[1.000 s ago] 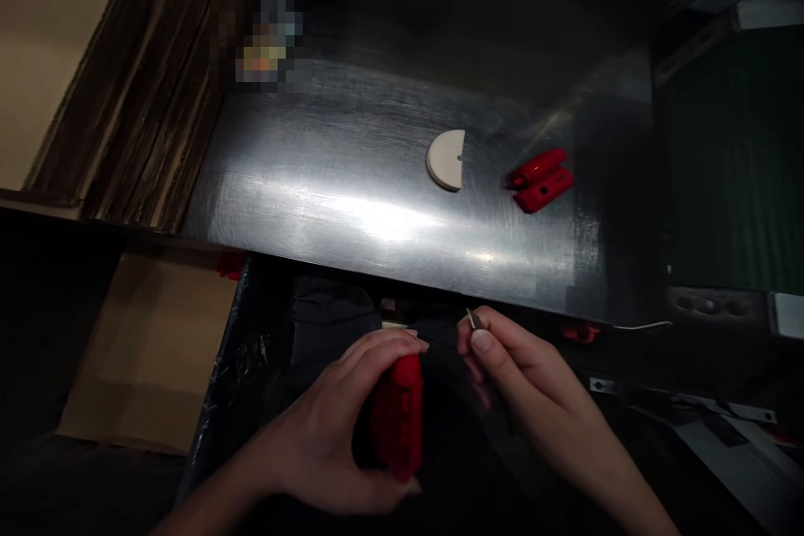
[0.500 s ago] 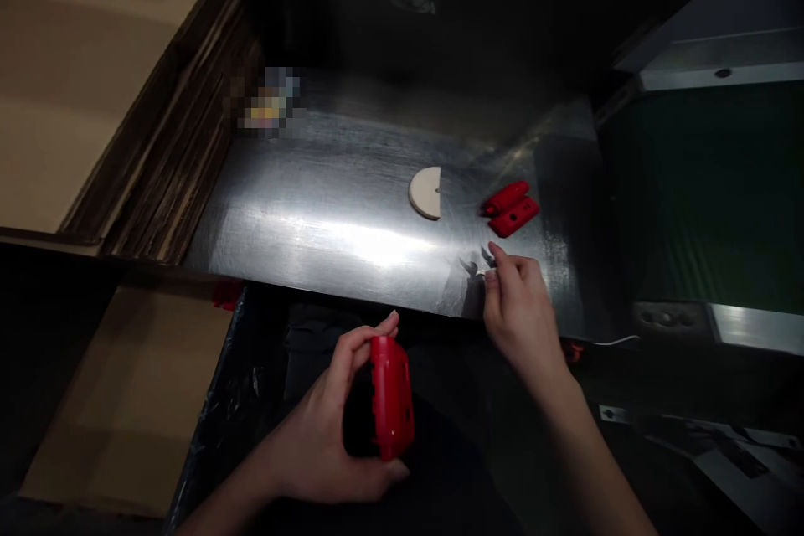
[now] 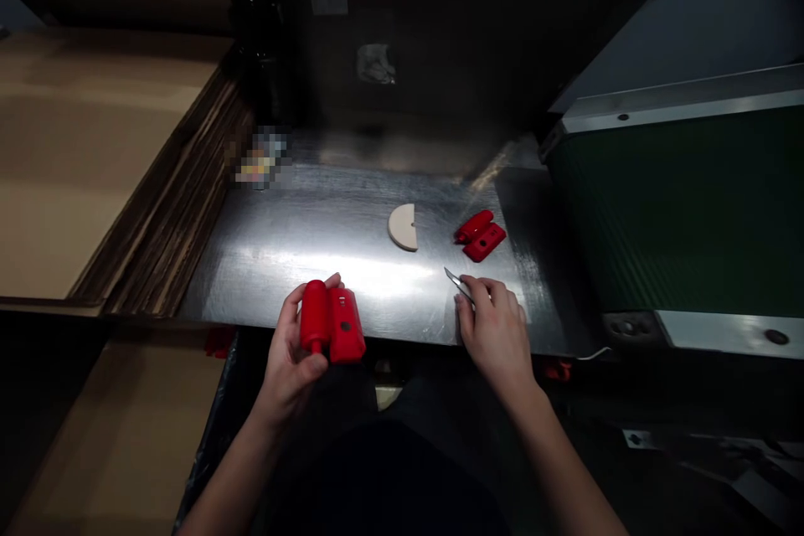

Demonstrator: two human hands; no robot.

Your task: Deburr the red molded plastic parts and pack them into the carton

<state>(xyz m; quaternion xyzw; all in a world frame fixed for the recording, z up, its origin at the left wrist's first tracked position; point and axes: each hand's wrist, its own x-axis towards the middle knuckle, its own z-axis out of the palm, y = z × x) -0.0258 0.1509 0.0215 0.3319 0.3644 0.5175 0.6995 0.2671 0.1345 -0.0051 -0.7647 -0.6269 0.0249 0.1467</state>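
Between the thumb and fingers of my left hand (image 3: 290,360) is a red plastic part (image 3: 347,325), made of a rounded cylinder beside a flatter block with a dark round hole. It is held just over the front edge of the metal table. My right hand (image 3: 493,331) pinches a slim metal blade (image 3: 456,282), a craft knife by its look, its pointed tip toward the far left; the grip is hidden by the fingers. Beyond that hand, a similar red plastic part (image 3: 483,241) lies on the table. Left of it rests a pale half-round disc (image 3: 403,228) with a small notch.
A shiny metal table (image 3: 295,226) spans the middle. Stacked cardboard sheets (image 3: 113,142) stand at the left, with more cardboard (image 3: 106,435) below. On the right runs a green conveyor belt (image 3: 691,209) with a metal frame. A dark plastic bag (image 3: 210,435) hangs under the table's left front.
My left hand has risen toward the table edge and turned the red part so both its halves face me. My right hand has lifted the blade off the table. The view has shifted.
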